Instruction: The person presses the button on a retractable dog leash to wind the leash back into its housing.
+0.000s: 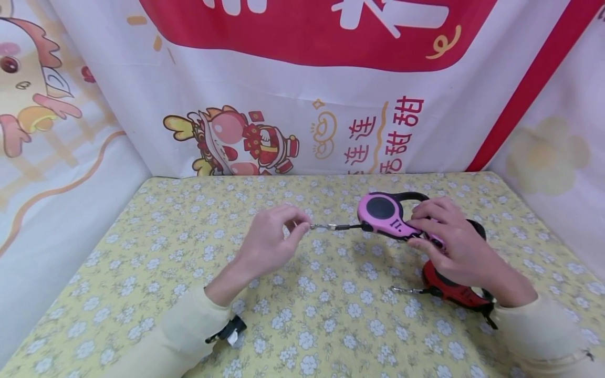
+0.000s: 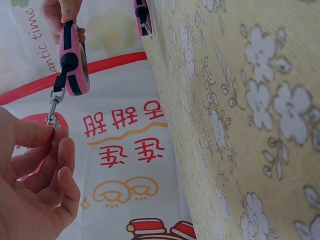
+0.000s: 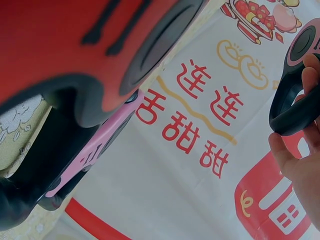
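Observation:
My right hand grips a pink retractable dog leash by its black handle, holding it above the table. From its nose runs a short black strap ending in a metal clip. The thumb and forefinger of my left hand pinch the end of that clip, as the left wrist view also shows; the other fingers are loosely bent. Beneath my right wrist lies a red leash with its own clip. A second pink leash lies behind the red one, mostly hidden by my right hand in the head view.
The table has a yellow flowered cloth. A printed white and red curtain hangs at its back edge, with further white cloth along the left and right sides. A small black object shows by my left cuff.

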Tool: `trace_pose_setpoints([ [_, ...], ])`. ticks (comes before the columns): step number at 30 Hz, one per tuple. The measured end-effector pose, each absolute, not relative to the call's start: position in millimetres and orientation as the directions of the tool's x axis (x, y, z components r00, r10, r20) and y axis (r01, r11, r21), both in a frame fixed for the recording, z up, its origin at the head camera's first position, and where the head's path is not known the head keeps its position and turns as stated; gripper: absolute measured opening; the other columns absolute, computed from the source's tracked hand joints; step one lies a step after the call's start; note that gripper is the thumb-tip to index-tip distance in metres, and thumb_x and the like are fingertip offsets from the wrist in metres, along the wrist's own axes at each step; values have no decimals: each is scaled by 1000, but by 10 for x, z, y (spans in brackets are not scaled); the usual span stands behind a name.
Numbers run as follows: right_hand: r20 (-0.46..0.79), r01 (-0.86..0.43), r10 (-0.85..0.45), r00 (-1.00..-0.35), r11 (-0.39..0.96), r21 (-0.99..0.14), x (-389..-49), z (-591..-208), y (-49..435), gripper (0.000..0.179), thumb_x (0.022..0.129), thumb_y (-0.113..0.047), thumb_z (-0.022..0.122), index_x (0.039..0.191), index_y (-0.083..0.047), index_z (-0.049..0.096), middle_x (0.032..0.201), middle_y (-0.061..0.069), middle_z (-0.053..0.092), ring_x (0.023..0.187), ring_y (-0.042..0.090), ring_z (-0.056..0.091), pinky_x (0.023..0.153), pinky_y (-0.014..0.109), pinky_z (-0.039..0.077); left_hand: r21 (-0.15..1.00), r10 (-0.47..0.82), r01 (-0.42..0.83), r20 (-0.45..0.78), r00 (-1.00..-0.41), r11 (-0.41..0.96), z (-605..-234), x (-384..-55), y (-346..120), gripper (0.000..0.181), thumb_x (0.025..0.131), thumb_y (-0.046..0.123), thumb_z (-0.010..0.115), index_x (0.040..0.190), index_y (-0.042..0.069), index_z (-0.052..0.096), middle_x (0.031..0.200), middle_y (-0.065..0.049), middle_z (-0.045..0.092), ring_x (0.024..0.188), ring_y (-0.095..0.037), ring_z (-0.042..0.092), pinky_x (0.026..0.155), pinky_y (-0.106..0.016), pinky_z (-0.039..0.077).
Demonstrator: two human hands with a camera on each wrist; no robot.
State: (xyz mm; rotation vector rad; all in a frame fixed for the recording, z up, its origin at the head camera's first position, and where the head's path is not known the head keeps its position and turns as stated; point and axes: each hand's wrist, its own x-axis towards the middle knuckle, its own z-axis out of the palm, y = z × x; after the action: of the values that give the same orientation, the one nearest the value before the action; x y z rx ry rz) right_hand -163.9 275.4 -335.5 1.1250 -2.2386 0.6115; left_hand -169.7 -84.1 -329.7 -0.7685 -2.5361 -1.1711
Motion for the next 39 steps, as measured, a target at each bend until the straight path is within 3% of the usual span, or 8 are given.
trace_pose_setpoints([
  [11, 616, -794, -574, -540, 590, -146, -1590, -3320, 2709, 58, 108, -52, 52, 105, 0, 79, 114, 12, 69, 114, 30, 54, 106, 29, 35, 629, 376, 561, 417, -828, 538, -3310, -1670, -806, 6, 101, 9, 70, 103, 8, 76, 92, -2, 75, 81, -10, 64, 74, -33, 59],
  [16, 610, -794, -577, -543, 590, -149, -1570, -3309, 2683, 58, 108, -52, 51, 106, -1, 79, 114, 11, 69, 115, 29, 53, 104, 33, 36, 626, 378, 561, 415, -828, 541, -3316, -1662, -789, 7, 101, 9, 70, 102, 8, 77, 92, -1, 75, 81, -10, 64, 75, -27, 57],
  [25, 609, -791, -575, -546, 593, -150, -1549, -3300, 2664, 60, 108, -53, 48, 105, -1, 78, 116, 12, 68, 115, 28, 53, 107, 23, 34, 617, 380, 582, 440, -813, 530, -3326, -1644, -760, 6, 100, 8, 71, 100, 8, 76, 92, -1, 75, 80, -9, 63, 73, -23, 54],
  [30, 611, -787, -572, -548, 599, -145, -1541, -3297, 2657, 60, 108, -53, 48, 105, -2, 78, 116, 10, 68, 115, 27, 53, 106, 24, 35, 615, 385, 587, 443, -809, 526, -3333, -1644, -758, 5, 100, 8, 71, 99, 7, 76, 91, -2, 75, 79, -10, 64, 72, -23, 54],
  [39, 657, -820, -571, -492, 556, -131, -1562, -3297, 2646, 60, 109, -52, 47, 103, 0, 77, 113, 13, 68, 113, 31, 53, 111, 19, 31, 612, 391, 587, 437, -810, 530, -3340, -1644, -751, 6, 99, 8, 71, 99, 9, 76, 91, -1, 75, 78, -8, 64, 72, -22, 54],
])
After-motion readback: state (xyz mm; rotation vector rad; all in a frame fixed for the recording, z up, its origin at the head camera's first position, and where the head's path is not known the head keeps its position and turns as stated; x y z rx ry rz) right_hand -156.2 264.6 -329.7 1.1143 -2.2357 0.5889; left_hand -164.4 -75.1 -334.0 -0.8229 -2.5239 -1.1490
